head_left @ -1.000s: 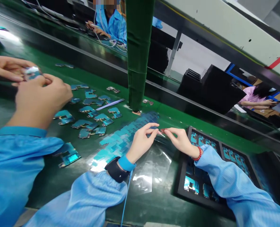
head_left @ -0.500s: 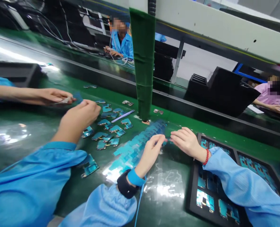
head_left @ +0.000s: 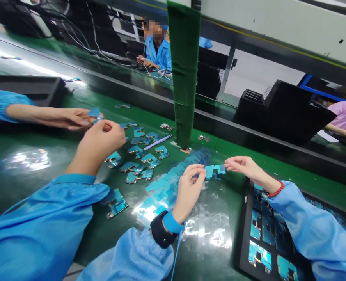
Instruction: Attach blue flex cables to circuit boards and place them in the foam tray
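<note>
The work surface is a glossy green bench mat (head_left: 38, 156) showing bright overhead-light reflections at 9 o'clock. A green-wrapped vertical post (head_left: 184, 74) stands at 12 o'clock. Behind it, a dark rail (head_left: 249, 136) runs from 10 to 3 o'clock. Stacked black trays (head_left: 284, 111) sit at 2 o'clock. A white overhead beam (head_left: 278, 27) spans 1 o'clock. Cables (head_left: 82, 35) hang at 11 o'clock.

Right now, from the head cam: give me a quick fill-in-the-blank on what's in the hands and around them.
1. The left hand and right hand hold one blue ____ between them.
2. The right wrist wears a bead bracelet coloured ____.
3. The black tray lies under the ____ forearm.
4. The tweezers lie on the green ____.

Missing words: board; red; right; table
</note>
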Available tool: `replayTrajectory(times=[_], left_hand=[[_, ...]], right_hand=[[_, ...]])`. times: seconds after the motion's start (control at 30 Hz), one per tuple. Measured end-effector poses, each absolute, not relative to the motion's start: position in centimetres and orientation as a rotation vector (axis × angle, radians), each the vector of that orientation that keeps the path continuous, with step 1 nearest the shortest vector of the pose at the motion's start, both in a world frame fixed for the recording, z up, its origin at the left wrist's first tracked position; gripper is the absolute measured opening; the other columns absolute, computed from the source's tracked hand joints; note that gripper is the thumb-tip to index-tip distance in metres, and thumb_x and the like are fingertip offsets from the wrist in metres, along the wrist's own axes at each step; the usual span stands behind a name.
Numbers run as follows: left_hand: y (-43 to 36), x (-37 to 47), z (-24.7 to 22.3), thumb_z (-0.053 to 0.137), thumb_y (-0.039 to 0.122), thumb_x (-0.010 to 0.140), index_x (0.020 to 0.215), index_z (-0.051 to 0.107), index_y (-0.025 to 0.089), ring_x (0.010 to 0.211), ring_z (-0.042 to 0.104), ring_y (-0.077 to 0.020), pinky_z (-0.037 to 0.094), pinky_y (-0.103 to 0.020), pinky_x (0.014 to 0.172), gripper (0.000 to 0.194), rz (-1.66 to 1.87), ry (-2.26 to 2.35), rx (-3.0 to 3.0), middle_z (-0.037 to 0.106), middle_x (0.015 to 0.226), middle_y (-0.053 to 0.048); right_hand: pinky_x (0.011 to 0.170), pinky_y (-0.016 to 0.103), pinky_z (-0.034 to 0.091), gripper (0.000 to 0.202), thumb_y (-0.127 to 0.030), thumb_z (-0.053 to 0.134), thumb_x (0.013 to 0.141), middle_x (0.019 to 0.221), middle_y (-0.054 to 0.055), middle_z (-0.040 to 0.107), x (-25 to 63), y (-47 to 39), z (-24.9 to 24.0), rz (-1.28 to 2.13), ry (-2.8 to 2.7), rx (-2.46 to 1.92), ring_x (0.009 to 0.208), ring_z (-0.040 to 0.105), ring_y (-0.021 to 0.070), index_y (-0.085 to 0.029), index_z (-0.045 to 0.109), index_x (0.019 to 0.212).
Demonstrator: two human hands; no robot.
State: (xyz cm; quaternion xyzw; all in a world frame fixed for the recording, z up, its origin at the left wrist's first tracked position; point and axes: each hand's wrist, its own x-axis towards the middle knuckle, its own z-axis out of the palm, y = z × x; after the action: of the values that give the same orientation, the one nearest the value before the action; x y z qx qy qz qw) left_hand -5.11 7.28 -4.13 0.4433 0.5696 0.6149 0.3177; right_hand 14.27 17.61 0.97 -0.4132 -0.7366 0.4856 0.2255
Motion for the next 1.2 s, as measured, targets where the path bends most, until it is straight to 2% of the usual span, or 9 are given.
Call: replayTrajectory(times=[0.2,0.33,0.43,0.53,0.67,0.8,0.93,1.13,1.2], left_hand=[[7.3,-5.1,-4.4,0.063,0.037,0.086,0.080,0.066,0.015,0.097,0.061,-0.0220,0.054,-0.036,0.074,0.024,1.593,1.496,1.116,0.064,0.108,-0.009],[7.6,-5.0,-5.0,0.055,0.037,0.087,0.115,0.060,0.016,0.096,0.062,-0.0224,0.054,-0.036,0.072,0.036,1.572,1.511,1.006,0.063,0.116,-0.012],[7.7,-4.7,-5.3,0.051,0.036,0.084,0.126,0.052,0.017,0.091,0.063,-0.0217,0.055,-0.033,0.066,0.046,1.561,1.495,0.958,0.063,0.115,-0.014],[7.7,-4.8,-5.3,0.054,0.037,0.080,0.117,0.057,0.019,0.093,0.063,-0.0215,0.054,-0.032,0.069,0.041,1.569,1.485,0.975,0.063,0.117,-0.012],[7.6,-5.1,-5.2,0.052,0.037,0.080,0.108,0.060,0.019,0.096,0.060,-0.0225,0.053,-0.035,0.076,0.034,1.595,1.520,0.993,0.062,0.118,-0.012],[7.6,-4.9,-5.1,0.050,0.035,0.078,0.109,0.061,0.020,0.096,0.060,-0.0218,0.054,-0.035,0.077,0.035,1.601,1.538,0.996,0.062,0.115,-0.010],[7.5,-4.9,-4.7,0.056,0.041,0.075,0.107,0.064,0.021,0.095,0.063,-0.0237,0.055,-0.036,0.079,0.038,1.562,1.514,0.987,0.066,0.109,-0.009],[8.5,-5.9,-5.1,0.068,0.047,0.063,0.089,0.065,0.026,0.110,0.060,-0.0414,0.041,-0.067,0.103,0.034,1.437,1.469,0.858,0.068,0.113,-0.006],[9.1,-5.8,-5.5,0.070,0.050,0.064,0.083,0.064,0.031,0.120,0.056,-0.0423,0.039,-0.067,0.107,0.028,1.419,1.414,0.812,0.067,0.121,0.002]], right_hand=[[0.057,0.024,0.051,0.039,-0.051,0.074,0.069,0.062,0.003,0.068,12.6,16.7,1.0,1.384,-1.987,-1.095,0.055,0.061,0.0110,-0.012,0.067,0.071],[0.040,0.019,0.036,0.030,-0.043,0.069,0.076,0.045,-0.002,0.057,11.1,18.9,1.3,1.206,-1.949,-1.175,0.035,0.045,0.0071,-0.014,0.062,0.069],[0.049,0.021,0.045,0.023,-0.036,0.055,0.088,0.059,0.004,0.067,8.9,22.8,1.2,0.960,-1.867,-1.240,0.045,0.057,0.0105,-0.014,0.061,0.081],[0.076,0.026,0.052,0.019,-0.028,0.047,0.093,0.091,0.011,0.074,5.9,26.9,0.0,0.742,-1.831,-1.272,0.081,0.071,0.0165,-0.014,0.059,0.091],[0.096,0.034,0.046,0.015,-0.022,0.065,0.083,0.102,0.014,0.073,3.2,30.4,-3.1,0.654,-1.946,-1.282,0.104,0.068,0.0235,-0.014,0.060,0.095],[0.097,0.035,0.046,0.040,-0.019,0.081,0.067,0.103,0.015,0.072,2.8,31.8,-5.5,0.702,-2.082,-1.258,0.103,0.067,0.0255,-0.011,0.060,0.100],[0.091,0.031,0.049,0.032,-0.017,0.076,0.073,0.095,0.010,0.073,3.5,30.9,-4.7,0.714,-2.126,-1.255,0.097,0.068,0.0207,-0.010,0.061,0.101],[0.081,0.020,0.054,0.036,-0.019,0.081,0.069,0.097,0.003,0.073,4.6,28.8,-1.7,0.629,-2.126,-1.290,0.093,0.071,0.0145,-0.013,0.063,0.101],[0.084,0.019,0.054,0.042,-0.021,0.083,0.067,0.097,0.003,0.074,5.8,28.3,-0.9,0.615,-2.116,-1.295,0.095,0.071,0.0145,-0.012,0.061,0.102]])
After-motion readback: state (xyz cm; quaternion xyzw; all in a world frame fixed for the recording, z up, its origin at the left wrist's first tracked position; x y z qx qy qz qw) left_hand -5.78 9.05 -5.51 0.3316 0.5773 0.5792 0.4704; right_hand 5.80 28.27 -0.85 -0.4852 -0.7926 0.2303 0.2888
